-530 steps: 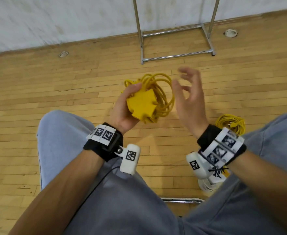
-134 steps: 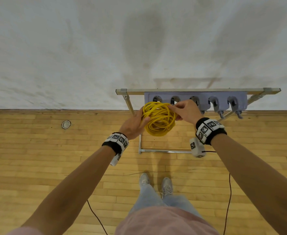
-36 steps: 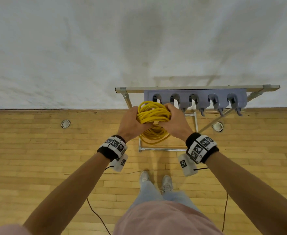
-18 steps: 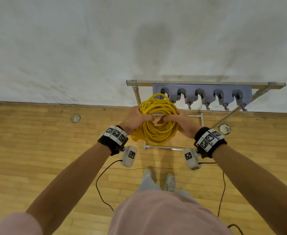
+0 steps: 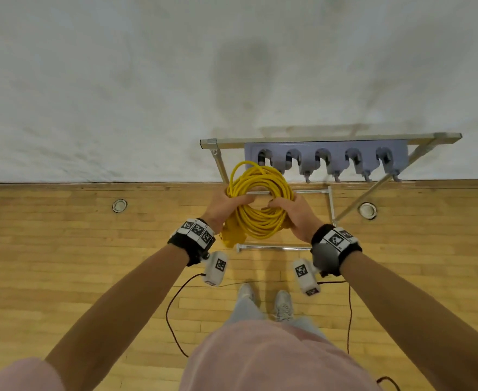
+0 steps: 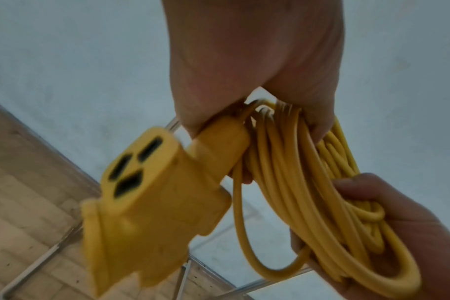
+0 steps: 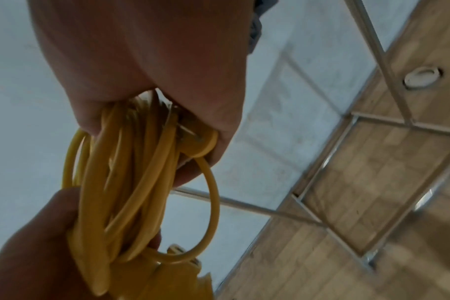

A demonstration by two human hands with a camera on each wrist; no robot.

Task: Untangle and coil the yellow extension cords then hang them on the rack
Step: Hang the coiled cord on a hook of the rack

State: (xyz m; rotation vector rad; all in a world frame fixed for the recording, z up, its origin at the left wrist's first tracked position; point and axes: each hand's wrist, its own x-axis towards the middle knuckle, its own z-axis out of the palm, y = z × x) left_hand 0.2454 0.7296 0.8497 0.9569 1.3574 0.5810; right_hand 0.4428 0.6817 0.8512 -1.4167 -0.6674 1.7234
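Both hands hold one coiled yellow cord up in front of the rack, coil upright, its top loops just below the leftmost hook (touching or not, can't tell). Left hand grips the coil at approx 9 o'clock, fingers curled round the bundled strands; in the left wrist view they also wrap the neck of the cord's socket block, which hangs down-left below the fist, w/ three dark slots on one face. Right hand grips the coil at approx 3 o'clock, fingers closed round the strands; in the right wrist view one loose loop bows out to the right of the bundle and a plug end sits low in the coil.

Rack: metal frame w/ a grey hook strip along the top bar, five hooks in a row, standing at the wall at 12 o'clock from the person. Wood floor below; two round floor sockets, one at 10 o'clock, one at 2 o'clock. Thin dark cables trail from both wrist cameras.
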